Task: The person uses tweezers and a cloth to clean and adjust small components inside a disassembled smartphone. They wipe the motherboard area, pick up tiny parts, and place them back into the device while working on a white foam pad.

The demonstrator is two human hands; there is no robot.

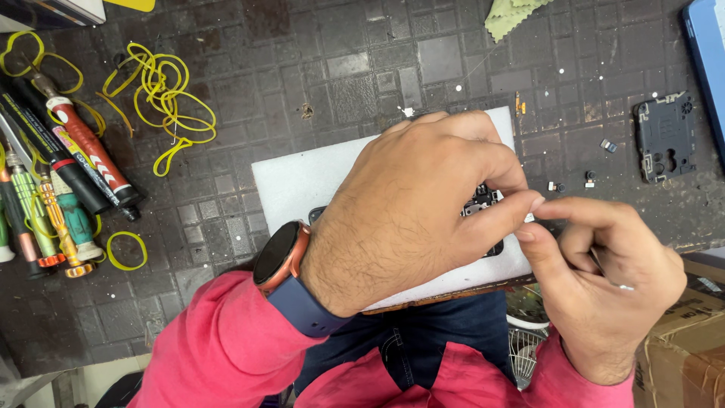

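Note:
My left hand [423,204], with a round watch [281,255] on its wrist, lies curled over a black device [480,202] on a white foam pad [302,181]. It hides most of the device. My right hand [604,264] is just right of the pad. Its thumb and forefinger are pinched on a tiny pale part [529,217], right against my left thumb tip. A thin metal glint [624,287] shows between the right hand's curled fingers; I cannot tell what it is.
Several screwdrivers [60,174] and yellow rubber bands [162,98] lie at the left. On the dark tiled mat, a black frame part [664,136] and small loose pieces [589,177] lie at the right. There is a green cloth [510,15] at the top and a cardboard box [691,340] at the bottom right.

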